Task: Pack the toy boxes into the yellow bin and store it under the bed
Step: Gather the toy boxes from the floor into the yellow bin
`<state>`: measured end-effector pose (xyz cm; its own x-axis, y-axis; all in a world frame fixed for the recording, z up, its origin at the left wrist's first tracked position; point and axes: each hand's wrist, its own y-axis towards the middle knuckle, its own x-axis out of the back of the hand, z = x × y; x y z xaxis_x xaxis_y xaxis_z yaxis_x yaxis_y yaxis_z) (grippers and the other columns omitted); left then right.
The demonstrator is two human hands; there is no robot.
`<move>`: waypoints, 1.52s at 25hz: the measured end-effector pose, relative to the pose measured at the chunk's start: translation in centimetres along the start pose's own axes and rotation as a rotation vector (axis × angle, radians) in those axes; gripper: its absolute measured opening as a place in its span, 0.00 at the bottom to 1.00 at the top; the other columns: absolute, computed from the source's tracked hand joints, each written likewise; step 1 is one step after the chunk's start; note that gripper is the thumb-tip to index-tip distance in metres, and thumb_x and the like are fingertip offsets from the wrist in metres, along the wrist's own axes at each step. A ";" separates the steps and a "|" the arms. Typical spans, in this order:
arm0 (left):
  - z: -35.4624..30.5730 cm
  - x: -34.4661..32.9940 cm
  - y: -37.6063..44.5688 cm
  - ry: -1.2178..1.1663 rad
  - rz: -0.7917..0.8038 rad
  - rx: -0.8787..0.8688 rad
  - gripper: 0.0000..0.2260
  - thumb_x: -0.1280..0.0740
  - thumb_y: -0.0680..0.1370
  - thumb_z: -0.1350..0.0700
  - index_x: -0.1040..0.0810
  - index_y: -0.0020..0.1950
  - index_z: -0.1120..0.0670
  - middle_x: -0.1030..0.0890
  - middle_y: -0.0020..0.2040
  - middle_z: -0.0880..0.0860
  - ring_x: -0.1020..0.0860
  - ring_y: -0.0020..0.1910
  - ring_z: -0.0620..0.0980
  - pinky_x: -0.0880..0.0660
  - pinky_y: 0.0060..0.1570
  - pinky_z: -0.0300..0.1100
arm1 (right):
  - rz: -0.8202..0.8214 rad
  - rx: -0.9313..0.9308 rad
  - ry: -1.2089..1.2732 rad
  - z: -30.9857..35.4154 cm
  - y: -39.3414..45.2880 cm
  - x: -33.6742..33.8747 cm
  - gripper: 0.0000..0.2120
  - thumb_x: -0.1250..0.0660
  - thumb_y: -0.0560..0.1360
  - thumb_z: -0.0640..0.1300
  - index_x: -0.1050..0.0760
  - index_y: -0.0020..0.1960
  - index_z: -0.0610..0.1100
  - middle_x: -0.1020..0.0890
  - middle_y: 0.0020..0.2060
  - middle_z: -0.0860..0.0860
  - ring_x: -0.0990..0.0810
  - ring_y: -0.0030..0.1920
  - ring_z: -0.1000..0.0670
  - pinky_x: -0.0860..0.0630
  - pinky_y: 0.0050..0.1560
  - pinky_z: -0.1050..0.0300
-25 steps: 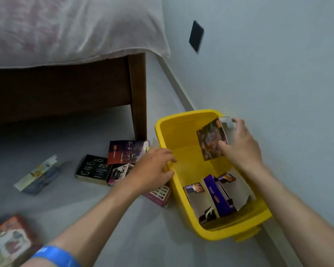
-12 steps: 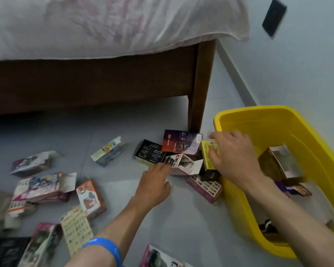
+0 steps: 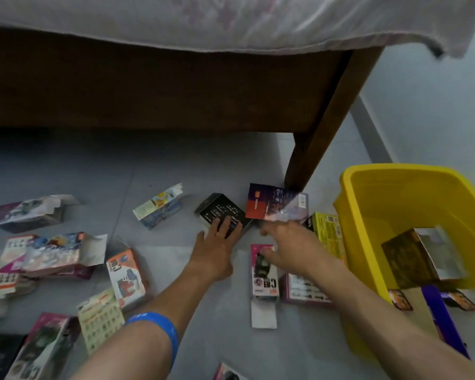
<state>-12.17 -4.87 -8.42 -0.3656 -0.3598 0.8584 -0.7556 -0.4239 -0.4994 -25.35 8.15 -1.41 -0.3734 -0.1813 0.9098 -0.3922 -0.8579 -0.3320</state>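
Note:
The yellow bin [image 3: 368, 182] stands on the floor at the right, with a brown box [image 3: 406, 259] and several flatter boxes inside. My left hand [image 3: 217, 248] lies spread on the floor, fingertips on a black box [image 3: 217, 209]. My right hand [image 3: 288, 245] hovers over a pink-and-white box [image 3: 263, 281], thumb touching it, fingers apart. A dark purple box [image 3: 274, 201] and a yellow-green box [image 3: 327, 231] lie just beyond, beside the bin.
The wooden bed leg [image 3: 321, 144] rises behind the boxes, bed frame and pale sheet [image 3: 231, 23] above. Several more toy boxes are scattered across the grey floor at the left, such as an orange-white one [image 3: 124, 275]. The wall runs along the right.
The view swung left from the bin to the floor. My right hand let go of the brown box in the bin and came down over the boxes; my left hand slid onto the black box.

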 end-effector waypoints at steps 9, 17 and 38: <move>8.5 -0.4 -11.3 -0.384 -0.319 0.049 0.17 0.35 0.74 0.60 0.22 0.63 0.57 0.24 0.62 0.59 0.26 0.60 0.61 0.29 0.56 0.50 | -0.008 -0.151 -0.354 1.4 9.2 -5.5 0.50 0.28 0.67 0.65 0.49 0.80 0.50 0.37 0.72 0.37 0.34 0.69 0.33 0.29 0.64 0.38; 22.1 -8.9 -22.5 -0.451 -0.172 0.795 0.41 0.30 0.69 0.36 0.42 0.77 0.47 0.27 0.68 0.55 0.33 0.69 0.58 0.35 0.63 0.55 | 0.100 -0.208 0.074 4.3 7.2 -7.0 0.55 0.21 0.58 0.65 0.48 0.75 0.55 0.34 0.70 0.39 0.28 0.64 0.32 0.30 0.64 0.39; -2.3 6.2 -13.3 -1.454 -0.314 -0.269 0.45 0.23 0.70 0.55 0.47 0.75 0.32 0.25 0.64 0.49 0.18 0.56 0.48 0.19 0.53 0.47 | -0.074 -0.084 1.528 4.5 -9.6 2.3 0.26 0.26 0.70 0.54 0.22 0.65 0.44 0.14 0.54 0.45 0.16 0.54 0.42 0.18 0.53 0.48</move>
<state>-5.61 0.41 3.84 0.5432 -0.8395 -0.0171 -0.8315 -0.5350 -0.1494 -18.64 13.78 4.98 -0.8115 0.5569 -0.1768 -0.4736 -0.8042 -0.3591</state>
